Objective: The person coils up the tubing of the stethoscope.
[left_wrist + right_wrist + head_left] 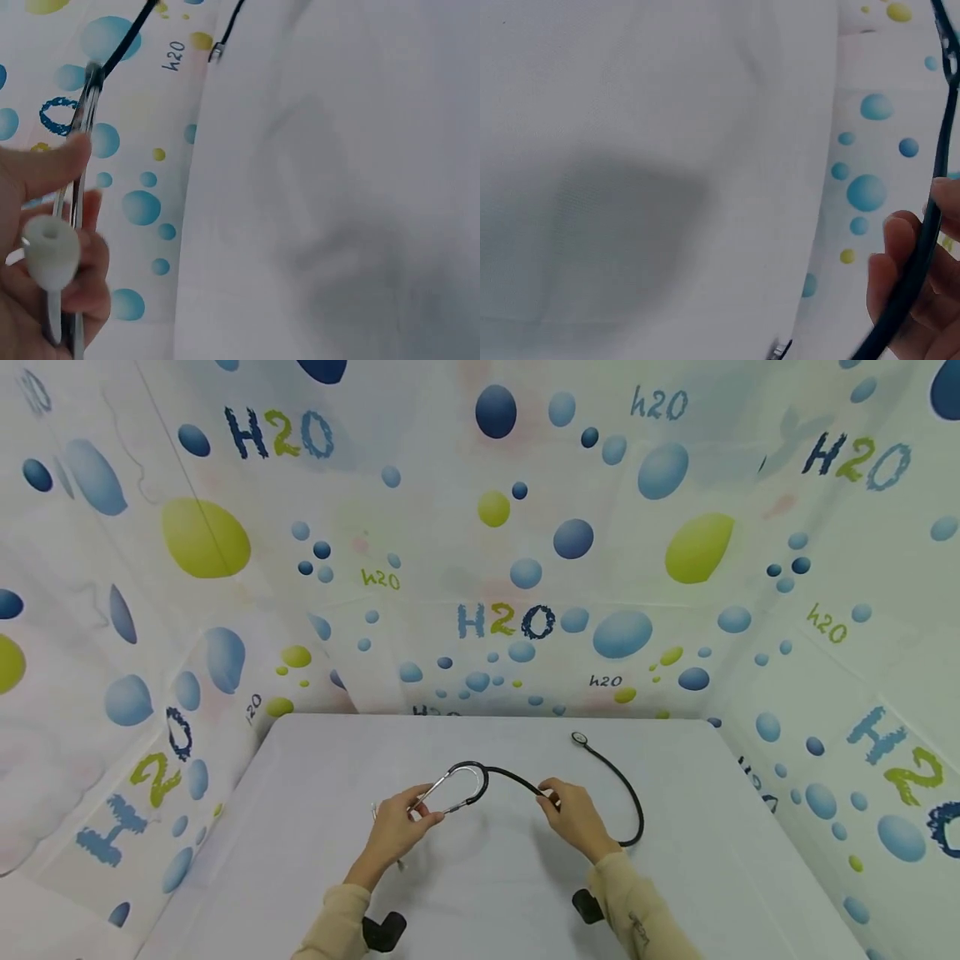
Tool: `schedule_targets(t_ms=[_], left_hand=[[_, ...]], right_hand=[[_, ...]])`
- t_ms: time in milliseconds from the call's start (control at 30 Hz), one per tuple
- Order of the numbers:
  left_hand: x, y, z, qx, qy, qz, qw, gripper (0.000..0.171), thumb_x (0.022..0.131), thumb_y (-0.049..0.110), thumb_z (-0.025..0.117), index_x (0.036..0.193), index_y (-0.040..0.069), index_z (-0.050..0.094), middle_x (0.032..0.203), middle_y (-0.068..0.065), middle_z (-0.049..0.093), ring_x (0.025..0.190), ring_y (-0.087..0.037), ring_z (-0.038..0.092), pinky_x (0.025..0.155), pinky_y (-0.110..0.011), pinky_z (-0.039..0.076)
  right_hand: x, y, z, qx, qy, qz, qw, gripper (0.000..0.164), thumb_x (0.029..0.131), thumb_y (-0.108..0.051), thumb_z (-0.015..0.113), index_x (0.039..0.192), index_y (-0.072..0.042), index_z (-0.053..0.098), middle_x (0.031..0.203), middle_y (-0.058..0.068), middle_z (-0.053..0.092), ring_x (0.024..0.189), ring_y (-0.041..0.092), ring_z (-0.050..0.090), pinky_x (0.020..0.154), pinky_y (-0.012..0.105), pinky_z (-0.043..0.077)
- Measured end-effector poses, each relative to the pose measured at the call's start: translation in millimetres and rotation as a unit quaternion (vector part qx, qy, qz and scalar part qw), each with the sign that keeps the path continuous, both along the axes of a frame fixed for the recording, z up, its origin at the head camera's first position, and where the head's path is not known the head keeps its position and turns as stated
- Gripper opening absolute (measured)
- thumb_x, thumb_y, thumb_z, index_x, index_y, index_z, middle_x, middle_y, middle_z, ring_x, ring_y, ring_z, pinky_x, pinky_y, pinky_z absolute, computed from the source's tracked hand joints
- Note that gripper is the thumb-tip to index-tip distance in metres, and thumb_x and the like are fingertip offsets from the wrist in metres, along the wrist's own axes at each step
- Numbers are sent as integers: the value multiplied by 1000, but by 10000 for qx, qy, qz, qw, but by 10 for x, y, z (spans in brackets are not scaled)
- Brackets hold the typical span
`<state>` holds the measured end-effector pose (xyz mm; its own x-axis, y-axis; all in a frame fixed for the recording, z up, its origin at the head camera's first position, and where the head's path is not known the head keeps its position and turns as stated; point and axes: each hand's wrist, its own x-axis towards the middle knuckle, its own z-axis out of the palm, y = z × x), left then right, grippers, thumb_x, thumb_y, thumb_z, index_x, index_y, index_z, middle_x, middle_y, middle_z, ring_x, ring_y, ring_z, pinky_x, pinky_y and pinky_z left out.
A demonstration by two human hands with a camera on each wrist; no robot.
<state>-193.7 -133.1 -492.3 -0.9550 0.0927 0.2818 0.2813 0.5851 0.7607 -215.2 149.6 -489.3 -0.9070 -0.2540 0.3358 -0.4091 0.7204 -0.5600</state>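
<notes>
A black stethoscope [513,775] is stretched between my two hands over the table. My left hand [401,828] grips its metal ear tubes, thumb laid along them. A whitish eartip [51,253] stands out in front of the curled fingers in the left wrist view. My right hand [576,820] pinches the black tubing [909,289] between thumb and fingers, a little way past the fork. Beyond that hand the tube loops round to the right and back. Its round chest piece [579,738] lies toward the table's far edge.
The white table [337,752] is enclosed at the back and sides by white sheeting [420,527] printed with coloured drops and "H2O" lettering. Dark wrist devices [384,932] sit under both forearms.
</notes>
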Motion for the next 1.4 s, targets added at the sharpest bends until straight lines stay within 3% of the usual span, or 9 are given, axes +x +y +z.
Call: schedule_targets(t_ms=[167, 333, 467, 633, 767, 933, 1200, 1400], left_hand=[[23, 24, 10, -720, 366, 621, 9948, 47, 76, 10, 77, 118, -4, 61, 64, 1, 58, 52, -8, 34, 48, -23, 29], [26, 81, 6, -1037, 647, 737, 9898, 47, 76, 11, 77, 117, -6, 61, 62, 0, 53, 54, -10, 40, 49, -24, 34], [32, 134, 25, -1196, 706, 827, 9869, 48, 74, 16, 79, 116, -2, 63, 61, 2, 51, 54, -10, 41, 48, -24, 34], [78, 215, 100, -1550, 776, 651, 9827, 49, 72, 22, 81, 114, 2, 65, 60, 3, 50, 52, -10, 42, 45, -23, 34], [108, 294, 169, -2039, 941, 429, 9735, 49, 70, 26, 82, 112, 5, 67, 60, 3, 52, 51, -9, 46, 44, -23, 35], [125, 331, 203, -2346, 1008, 404, 9660, 48, 69, 28, 82, 110, 7, 69, 61, 2, 53, 51, -11, 49, 45, -25, 38], [118, 247, 183, -2606, 998, 757, 9573, 48, 65, 27, 84, 107, 7, 70, 67, -6, 62, 55, -20, 57, 46, -30, 43], [170, 320, 176, -3006, 883, 329, 9491, 48, 67, 29, 83, 108, 7, 70, 80, -10, 68, 59, -19, 60, 48, -28, 45]], right_hand=[[113, -60, 112, 466, -22, 345, 9983, 14, 83, -3, 69, 96, 0, 67, 73, 3, 65, 59, 9, 56, 53, 21, 44], [210, -198, 313, 906, 228, 663, 9934, 14, 81, -4, 71, 94, 0, 69, 81, 7, 66, 69, 14, 63, 59, 23, 49], [257, -308, 441, 1394, 297, 972, 9850, 11, 81, -7, 72, 91, -2, 71, 79, 4, 64, 69, 13, 60, 60, 24, 48], [270, -425, 502, 1713, 199, 1605, 9719, 10, 85, -9, 69, 92, -4, 72, 79, 2, 62, 68, 9, 56, 60, 20, 45], [264, -487, 518, 1656, 129, 1922, 9672, 9, 88, -11, 65, 92, -6, 71, 83, 1, 62, 72, 8, 57, 63, 18, 46], [257, -483, 567, 1603, -130, 2079, 9648, 8, 89, -12, 64, 90, -6, 71, 82, 0, 62, 72, 7, 56, 64, 19, 46], [285, -333, 718, 1644, -93, 1961, 9667, 5, 86, -7, 67, 85, -5, 72, 76, -1, 61, 66, 7, 54, 60, 19, 45], [266, -397, 861, 1560, -305, 2551, 9537, 8, 88, -10, 65, 86, -5, 70, 78, -1, 61, 68, 5, 53, 62, 19, 45]])
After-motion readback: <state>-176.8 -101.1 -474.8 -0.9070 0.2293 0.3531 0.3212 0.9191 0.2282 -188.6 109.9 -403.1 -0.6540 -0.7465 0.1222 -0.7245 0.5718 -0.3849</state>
